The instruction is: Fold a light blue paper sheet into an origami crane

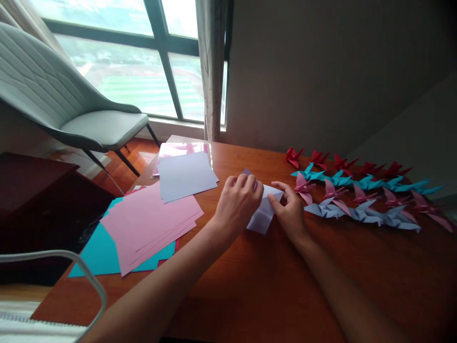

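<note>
A pale lavender sheet of origami paper [262, 218], partly folded and creased, is between my hands on the wooden table. My left hand [238, 202] is closed over the sheet's left side, its fingers curled down and their tips mostly hidden. On the other side, my right hand [291, 209] pinches the right edge, thumb on top and fingers behind. A small corner of the paper [246, 171] shows beyond my left knuckles. Just right of my right hand stand folded paper cranes in rows: red [293, 156], turquoise [339, 178], pink [333, 191] and lavender [324, 208].
Flat lavender sheets [185, 175] lie at the table's far left, partly over a shiny clear packet [167, 151]. Nearer are pink sheets [150, 219] on turquoise ones [96, 252]. A grey chair [103, 125] stands by the window. A white curved bar [94, 281] crosses the lower left.
</note>
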`<state>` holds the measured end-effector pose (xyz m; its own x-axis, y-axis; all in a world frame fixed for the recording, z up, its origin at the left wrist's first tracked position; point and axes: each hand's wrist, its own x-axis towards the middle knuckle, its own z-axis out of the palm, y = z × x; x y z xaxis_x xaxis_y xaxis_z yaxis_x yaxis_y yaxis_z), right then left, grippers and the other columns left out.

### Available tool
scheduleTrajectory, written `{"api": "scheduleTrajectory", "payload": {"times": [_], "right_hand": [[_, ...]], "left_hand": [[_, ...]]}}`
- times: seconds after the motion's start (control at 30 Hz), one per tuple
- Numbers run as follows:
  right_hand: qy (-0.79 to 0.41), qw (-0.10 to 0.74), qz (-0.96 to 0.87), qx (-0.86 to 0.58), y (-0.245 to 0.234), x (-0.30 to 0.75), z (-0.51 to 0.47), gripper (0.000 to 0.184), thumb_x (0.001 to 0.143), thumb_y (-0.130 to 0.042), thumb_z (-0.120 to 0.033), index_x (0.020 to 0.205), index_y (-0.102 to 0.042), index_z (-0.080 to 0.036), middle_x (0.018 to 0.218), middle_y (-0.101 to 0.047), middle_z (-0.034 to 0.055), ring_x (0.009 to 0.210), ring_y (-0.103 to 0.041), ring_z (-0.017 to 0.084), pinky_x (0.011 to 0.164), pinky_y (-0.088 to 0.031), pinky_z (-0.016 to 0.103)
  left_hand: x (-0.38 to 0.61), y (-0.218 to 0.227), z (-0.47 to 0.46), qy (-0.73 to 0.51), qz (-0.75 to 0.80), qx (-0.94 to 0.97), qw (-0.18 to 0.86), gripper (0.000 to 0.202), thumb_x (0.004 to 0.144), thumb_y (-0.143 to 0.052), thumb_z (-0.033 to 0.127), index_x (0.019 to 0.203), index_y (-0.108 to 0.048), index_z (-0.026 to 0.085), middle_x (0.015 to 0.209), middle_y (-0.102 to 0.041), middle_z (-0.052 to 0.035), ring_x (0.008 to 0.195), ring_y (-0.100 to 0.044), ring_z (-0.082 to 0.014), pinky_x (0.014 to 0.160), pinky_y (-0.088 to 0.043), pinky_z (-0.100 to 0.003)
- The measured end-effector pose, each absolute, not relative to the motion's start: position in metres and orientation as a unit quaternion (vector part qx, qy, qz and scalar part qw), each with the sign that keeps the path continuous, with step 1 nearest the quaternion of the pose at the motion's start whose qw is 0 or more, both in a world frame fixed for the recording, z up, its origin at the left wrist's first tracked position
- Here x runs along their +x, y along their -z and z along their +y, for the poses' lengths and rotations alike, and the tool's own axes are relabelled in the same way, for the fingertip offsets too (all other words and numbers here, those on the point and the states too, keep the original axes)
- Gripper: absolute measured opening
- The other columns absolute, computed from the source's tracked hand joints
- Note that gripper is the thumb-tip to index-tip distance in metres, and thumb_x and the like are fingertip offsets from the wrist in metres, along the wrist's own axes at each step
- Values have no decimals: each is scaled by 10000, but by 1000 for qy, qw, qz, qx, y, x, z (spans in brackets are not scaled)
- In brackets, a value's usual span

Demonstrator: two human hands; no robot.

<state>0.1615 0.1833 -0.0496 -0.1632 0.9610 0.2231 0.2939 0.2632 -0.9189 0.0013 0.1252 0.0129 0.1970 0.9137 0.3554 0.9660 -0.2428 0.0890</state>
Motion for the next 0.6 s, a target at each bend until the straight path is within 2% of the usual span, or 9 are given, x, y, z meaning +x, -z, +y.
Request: {"api": "scheduleTrajectory", "payload": {"times": [0.1, 0.17, 0.23, 0.33, 0.5, 0.6], "right_hand": [[-360, 431, -674, -480, 51, 162, 182, 332, 822, -671, -379, 1115, -657, -224, 1013, -723, 80, 833, -671, 256, 730, -512, 373], [-341, 422, -688, -482, 49, 162, 181, 267, 832, -658, -392, 1035, -682, -220, 984, -726, 76, 803, -664, 250, 708, -505, 367], [-322, 407, -707, -480, 45, 162, 179, 224, 848, -642, -399, 971, -694, -221, 920, -732, 65, 757, -653, 242, 691, -497, 363], [-308, 392, -727, -472, 41, 163, 176, 195, 865, -628, -393, 933, -696, -224, 906, -740, 60, 781, -665, 245, 728, -504, 366], [-294, 390, -734, -472, 41, 165, 174, 223, 874, -623, -388, 1020, -686, -231, 995, -741, 68, 873, -685, 257, 785, -526, 377], [-278, 376, -751, -466, 42, 167, 173, 251, 877, -613, -372, 1069, -677, -223, 1032, -740, 73, 897, -692, 257, 828, -534, 389]], "left_hand": [[-2, -2, 123, 171, -602, -780, 35, 232, 944, -405, 131, 987, -631, 155, 1001, -651, -174, 983, -577, -334, 832, -377, -466], [-8, 4, 121, 157, -604, -781, 27, 213, 937, -419, 134, 983, -626, 154, 1022, -650, -180, 1002, -574, -340, 842, -371, -470], [-14, 7, 117, 152, -607, -780, 25, 178, 937, -469, 201, 1030, -614, 156, 1095, -644, -194, 1051, -560, -360, 874, -362, -489], [-22, 10, 111, 154, -603, -783, 13, 248, 920, -541, 300, 1121, -589, 163, 1241, -604, -211, 1131, -535, -382, 932, -342, -511], [-27, 10, 107, 131, -602, -788, 10, 301, 941, -511, 321, 1196, -555, 166, 1316, -575, -202, 1196, -514, -382, 940, -357, -508], [-28, 7, 108, 96, -598, -796, 9, 291, 982, -424, 295, 1217, -543, 172, 1310, -590, -170, 1184, -536, -342, 910, -395, -479]]}}
